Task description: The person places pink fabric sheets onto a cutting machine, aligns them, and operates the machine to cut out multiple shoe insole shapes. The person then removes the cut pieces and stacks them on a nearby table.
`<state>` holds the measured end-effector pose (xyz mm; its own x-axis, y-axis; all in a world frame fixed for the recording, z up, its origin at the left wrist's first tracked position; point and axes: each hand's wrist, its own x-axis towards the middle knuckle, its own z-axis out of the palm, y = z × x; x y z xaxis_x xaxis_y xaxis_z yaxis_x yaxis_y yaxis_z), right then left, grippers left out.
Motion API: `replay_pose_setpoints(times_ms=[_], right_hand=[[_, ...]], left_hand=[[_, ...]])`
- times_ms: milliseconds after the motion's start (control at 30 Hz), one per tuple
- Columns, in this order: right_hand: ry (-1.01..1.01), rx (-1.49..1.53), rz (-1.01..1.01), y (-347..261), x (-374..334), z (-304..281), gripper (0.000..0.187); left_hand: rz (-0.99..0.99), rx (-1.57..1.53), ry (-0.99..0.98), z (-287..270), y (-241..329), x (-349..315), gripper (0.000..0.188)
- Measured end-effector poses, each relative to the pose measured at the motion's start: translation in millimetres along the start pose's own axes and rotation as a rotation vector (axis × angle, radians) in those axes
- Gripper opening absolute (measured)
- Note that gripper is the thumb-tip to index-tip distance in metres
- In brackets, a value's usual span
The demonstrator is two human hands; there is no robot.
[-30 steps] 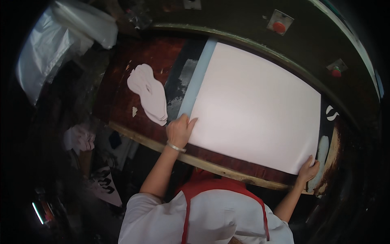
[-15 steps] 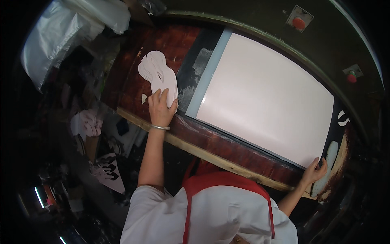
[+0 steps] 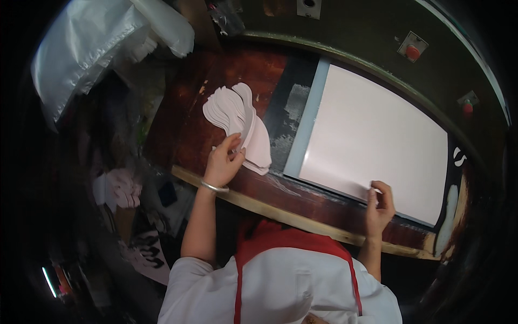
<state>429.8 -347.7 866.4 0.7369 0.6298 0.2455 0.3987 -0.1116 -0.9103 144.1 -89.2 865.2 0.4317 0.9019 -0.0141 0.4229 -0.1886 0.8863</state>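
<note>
On the left of the dark red board (image 3: 178, 129) lies a stack of pale pink sole-shaped cut-outs (image 3: 229, 108), its far end fanned out. My left hand (image 3: 224, 162) grips the stack's near left edge, and one cut-out bends up beside its fingers. To the right, a large pale pink sheet (image 3: 377, 140) rests flat on a grey-blue plate (image 3: 306, 124). Over the sheet's near edge, my right hand (image 3: 380, 208) hovers with fingers curved and a gap between thumb and forefinger. I see nothing in it.
A dark green machine body with red buttons (image 3: 413, 52) borders the far side. A wooden strip (image 3: 259, 208) edges the board nearest me. Clear plastic sheeting (image 3: 86, 54) hangs at upper left; pink offcuts (image 3: 121, 186) lie below. A small white scrap (image 3: 459, 157) sits right of the sheet.
My right hand has moved left from the sheet's near right corner. Under my left hand, the neat stack has fanned apart and turned. The whole view has shifted slightly.
</note>
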Motion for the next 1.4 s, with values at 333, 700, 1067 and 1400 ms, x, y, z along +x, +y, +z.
replay_pose_setpoints(times_ms=[333,700,1067,1400], right_hand=[[-0.504,0.522,0.356,-86.5,-31.4,254.2,0.037],[-0.363,0.569,0.318,-91.9,-41.8,277.2,0.043],[-0.422,0.62,0.383,-89.3,-30.9,274.2,0.048],[-0.529,0.834,0.404,-89.3,-27.6,257.2,0.061]], left_hand=[[0.187,-0.247,-0.341,-43.6,-30.9,21.5,0.043],[0.227,-0.307,-0.41,-51.7,-38.0,24.7,0.04],[0.21,-0.281,-0.493,-56.8,-29.8,37.2,0.039],[0.546,0.193,-0.451,-62.3,-24.9,42.0,0.066]])
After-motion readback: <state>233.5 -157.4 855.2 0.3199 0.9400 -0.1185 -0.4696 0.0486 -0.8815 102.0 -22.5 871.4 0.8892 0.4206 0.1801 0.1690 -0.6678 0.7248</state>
